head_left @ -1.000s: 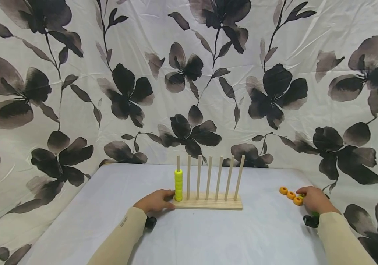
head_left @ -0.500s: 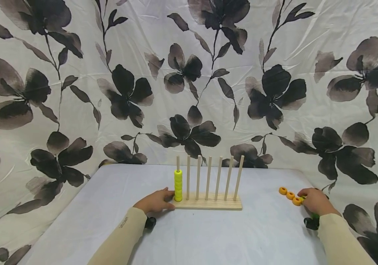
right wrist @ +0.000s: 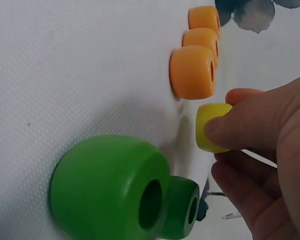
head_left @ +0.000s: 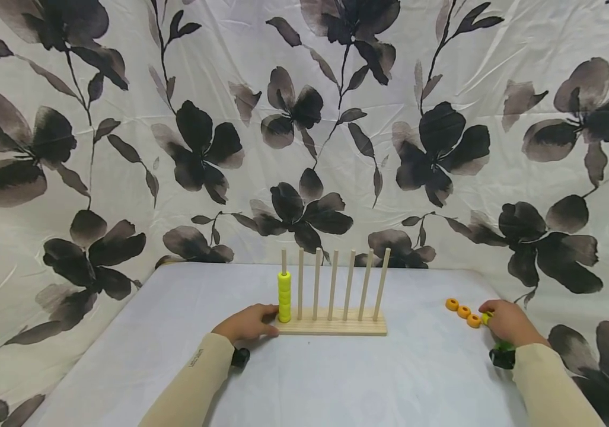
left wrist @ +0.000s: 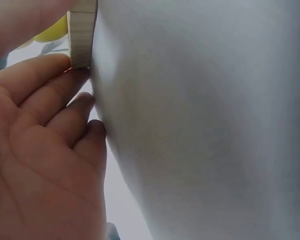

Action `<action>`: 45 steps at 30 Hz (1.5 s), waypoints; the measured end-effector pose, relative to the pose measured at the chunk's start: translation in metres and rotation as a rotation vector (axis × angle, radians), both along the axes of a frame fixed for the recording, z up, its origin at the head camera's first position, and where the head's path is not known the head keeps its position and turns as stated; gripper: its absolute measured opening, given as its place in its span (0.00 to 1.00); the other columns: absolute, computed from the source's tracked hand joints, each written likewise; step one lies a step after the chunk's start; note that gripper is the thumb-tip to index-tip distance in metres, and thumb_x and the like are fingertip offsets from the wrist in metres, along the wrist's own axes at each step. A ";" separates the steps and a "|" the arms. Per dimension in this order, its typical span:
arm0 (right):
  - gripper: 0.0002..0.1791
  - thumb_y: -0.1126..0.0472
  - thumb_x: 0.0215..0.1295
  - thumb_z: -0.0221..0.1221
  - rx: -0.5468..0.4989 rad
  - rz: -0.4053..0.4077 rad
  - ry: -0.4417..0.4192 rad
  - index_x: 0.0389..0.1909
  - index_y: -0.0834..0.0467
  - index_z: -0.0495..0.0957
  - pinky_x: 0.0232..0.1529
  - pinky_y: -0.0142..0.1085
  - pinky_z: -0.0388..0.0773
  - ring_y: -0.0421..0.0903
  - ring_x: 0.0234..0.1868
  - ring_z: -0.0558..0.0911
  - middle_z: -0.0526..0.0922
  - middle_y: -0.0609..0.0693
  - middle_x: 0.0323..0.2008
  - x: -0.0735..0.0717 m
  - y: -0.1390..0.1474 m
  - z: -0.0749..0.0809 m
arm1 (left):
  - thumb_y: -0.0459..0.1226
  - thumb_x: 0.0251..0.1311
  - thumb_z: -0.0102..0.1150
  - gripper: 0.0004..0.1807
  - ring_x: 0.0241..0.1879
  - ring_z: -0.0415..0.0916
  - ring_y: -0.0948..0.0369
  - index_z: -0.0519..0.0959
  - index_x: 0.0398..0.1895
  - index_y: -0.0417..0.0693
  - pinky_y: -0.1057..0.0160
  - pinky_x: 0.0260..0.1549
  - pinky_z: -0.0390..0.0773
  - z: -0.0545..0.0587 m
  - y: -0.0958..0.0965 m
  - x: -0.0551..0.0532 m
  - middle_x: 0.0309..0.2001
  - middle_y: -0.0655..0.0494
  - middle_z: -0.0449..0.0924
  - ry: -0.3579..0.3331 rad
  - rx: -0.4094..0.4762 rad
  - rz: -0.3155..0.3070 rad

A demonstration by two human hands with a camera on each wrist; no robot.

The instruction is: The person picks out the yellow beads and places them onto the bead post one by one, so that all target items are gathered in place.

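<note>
My left hand (head_left: 248, 323) holds the left end of a wooden peg rack (head_left: 331, 330), with thumb and fingers at opposite sides of its base. Several yellow beads (head_left: 284, 296) are stacked on the leftmost peg; the other pegs are bare. In the left wrist view the base's end (left wrist: 81, 40) meets the fingertips. Far to the right, my right hand (head_left: 512, 323) pinches one yellow bead (right wrist: 204, 120) between thumb and fingers, just above the cloth. Three orange beads (right wrist: 191, 72) lie in a row beside it, holes facing up.
Two green beads, a near one (right wrist: 97, 185) and another (right wrist: 177, 206) behind it, lie close to the right hand. White cloth (head_left: 379, 379) covers the table. A floral curtain (head_left: 304, 148) hangs behind the table's far edge and along its sides.
The right hand has drawn the yellow bead slightly away from the orange row, and more of it shows. The left hand stays at the rack. The head view has shifted a little.
</note>
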State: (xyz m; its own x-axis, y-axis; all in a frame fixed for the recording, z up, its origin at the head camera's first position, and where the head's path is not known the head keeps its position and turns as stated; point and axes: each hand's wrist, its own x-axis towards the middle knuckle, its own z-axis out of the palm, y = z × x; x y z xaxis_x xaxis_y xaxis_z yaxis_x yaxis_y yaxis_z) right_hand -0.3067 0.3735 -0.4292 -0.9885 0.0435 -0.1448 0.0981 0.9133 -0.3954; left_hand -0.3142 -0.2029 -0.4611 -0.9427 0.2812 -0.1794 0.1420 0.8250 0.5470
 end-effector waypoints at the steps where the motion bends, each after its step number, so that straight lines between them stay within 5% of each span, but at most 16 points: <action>1: 0.21 0.71 0.60 0.53 0.002 0.004 0.003 0.55 0.70 0.74 0.51 0.61 0.74 0.59 0.42 0.74 0.74 0.73 0.53 0.001 -0.001 0.001 | 0.48 0.53 0.69 0.40 0.71 0.61 0.46 0.67 0.69 0.49 0.41 0.68 0.61 0.000 0.000 0.000 0.69 0.49 0.68 0.001 -0.002 0.000; 26: 0.21 0.69 0.62 0.57 0.079 0.117 0.150 0.56 0.70 0.75 0.54 0.59 0.75 0.64 0.50 0.75 0.73 0.72 0.56 0.000 -0.038 0.034 | 0.48 0.51 0.71 0.42 0.72 0.58 0.45 0.67 0.70 0.48 0.40 0.69 0.59 -0.007 -0.003 -0.004 0.70 0.48 0.66 -0.018 0.072 0.011; 45: 0.20 0.65 0.65 0.52 -0.015 0.162 0.276 0.57 0.65 0.76 0.47 0.54 0.81 0.66 0.53 0.78 0.71 0.70 0.60 0.006 -0.069 0.071 | 0.47 0.51 0.71 0.42 0.71 0.59 0.44 0.67 0.69 0.46 0.40 0.69 0.59 -0.005 -0.003 -0.005 0.69 0.47 0.67 -0.011 0.078 0.010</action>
State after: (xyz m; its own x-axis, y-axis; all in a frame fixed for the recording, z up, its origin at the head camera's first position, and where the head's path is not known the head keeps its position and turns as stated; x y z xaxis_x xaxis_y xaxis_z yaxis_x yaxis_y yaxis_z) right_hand -0.3004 0.3047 -0.3577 -0.9844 -0.1183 0.1306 -0.1615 0.9018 -0.4007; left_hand -0.3197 -0.2063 -0.4661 -0.9436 0.2854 -0.1677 0.1275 0.7808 0.6116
